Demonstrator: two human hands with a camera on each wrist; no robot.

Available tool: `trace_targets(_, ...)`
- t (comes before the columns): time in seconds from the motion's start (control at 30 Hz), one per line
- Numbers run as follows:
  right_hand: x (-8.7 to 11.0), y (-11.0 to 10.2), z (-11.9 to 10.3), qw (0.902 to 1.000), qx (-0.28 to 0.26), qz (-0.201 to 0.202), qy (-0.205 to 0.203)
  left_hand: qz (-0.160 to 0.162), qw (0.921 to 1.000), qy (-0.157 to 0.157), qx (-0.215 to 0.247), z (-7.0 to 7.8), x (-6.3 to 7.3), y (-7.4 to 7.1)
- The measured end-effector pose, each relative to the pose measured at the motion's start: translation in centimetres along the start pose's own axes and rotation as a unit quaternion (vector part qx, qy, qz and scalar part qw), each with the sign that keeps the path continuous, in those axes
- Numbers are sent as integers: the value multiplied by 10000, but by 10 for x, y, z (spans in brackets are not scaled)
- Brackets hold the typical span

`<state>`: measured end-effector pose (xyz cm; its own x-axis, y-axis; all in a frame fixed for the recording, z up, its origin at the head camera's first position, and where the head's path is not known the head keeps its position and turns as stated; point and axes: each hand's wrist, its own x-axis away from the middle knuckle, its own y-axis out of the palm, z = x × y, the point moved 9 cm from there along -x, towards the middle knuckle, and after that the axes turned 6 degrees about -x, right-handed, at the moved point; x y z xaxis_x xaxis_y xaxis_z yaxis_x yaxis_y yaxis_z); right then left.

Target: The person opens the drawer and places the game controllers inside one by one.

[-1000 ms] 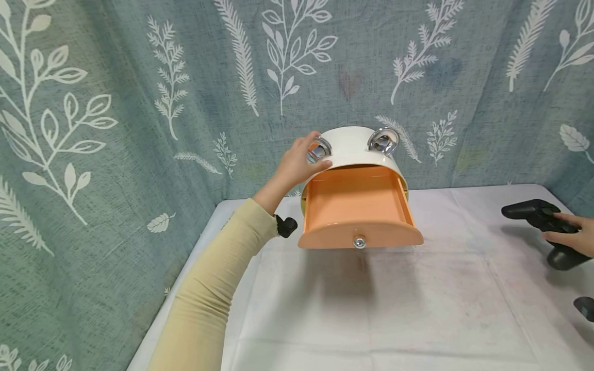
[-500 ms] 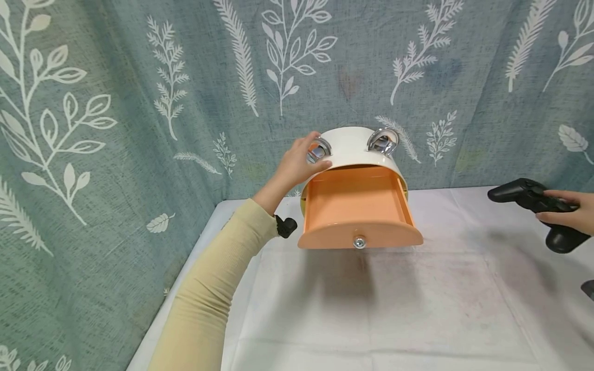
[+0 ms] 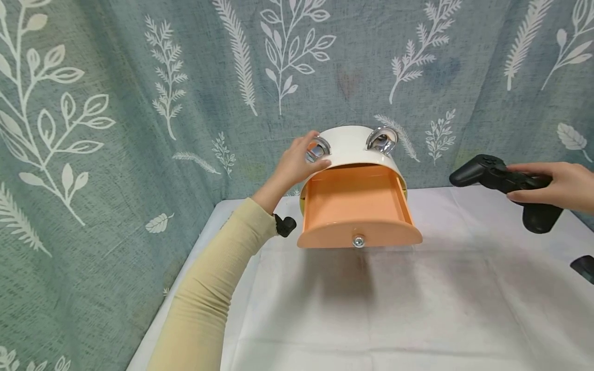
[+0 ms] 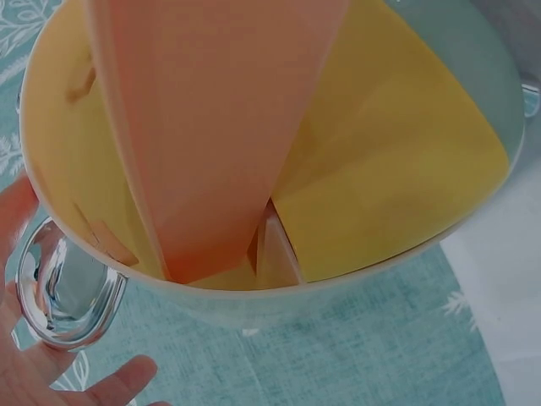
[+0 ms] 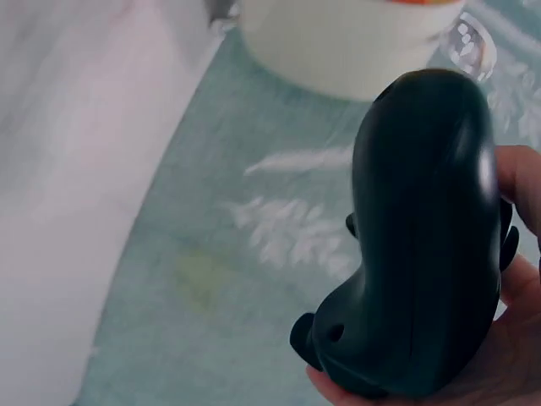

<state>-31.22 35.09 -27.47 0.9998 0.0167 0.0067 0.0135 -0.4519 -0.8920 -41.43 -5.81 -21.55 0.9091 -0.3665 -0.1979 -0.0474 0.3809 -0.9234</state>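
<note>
A white rounded drawer box [image 3: 349, 144] with two silver rings on top stands at the back of the table. Its orange drawer [image 3: 355, 198] is pulled out toward me, a clear knob [image 3: 359, 241] on its front; nothing lies inside. My left hand [image 3: 296, 164] holds the box at its left ring [image 3: 319, 149], thumb along the front edge. In the left wrist view that ring [image 4: 68, 288] sits between fingers and thumb. To the right, my right hand [image 3: 552, 186] grips a black game controller [image 3: 493, 174] above the table, apart from the box. The controller [image 5: 427, 228] hides some fingers in the right wrist view.
A white cloth [image 3: 417, 319] covers the table. Behind and to the left hangs a green-blue curtain [image 3: 199, 103] with white leaf prints. A black wrist device [image 3: 285, 225] is by the left sleeve, and a dark object [image 3: 583, 268] shows at the right edge.
My right hand has lifted the game controller and brought it leftward, closer to the drawer box. The left hand, box and open drawer have stayed in place.
</note>
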Motion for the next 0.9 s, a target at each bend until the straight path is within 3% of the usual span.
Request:
trace_targets(0.3, -3, 5, -61, 9980, -314, -195, -513, 65, 10000, 4, 6, -1, 0, -1)
trace_targets(0.63, -5, 8, -124, 9884, -734, -405, -1270, -12, 10000, 42, -44, 1, -1, -3)
trace_targets(0.9, -7, 18, -164, 9801, -665, -694, -1739, -41, 10000, 45, -33, -2, -2, -1)
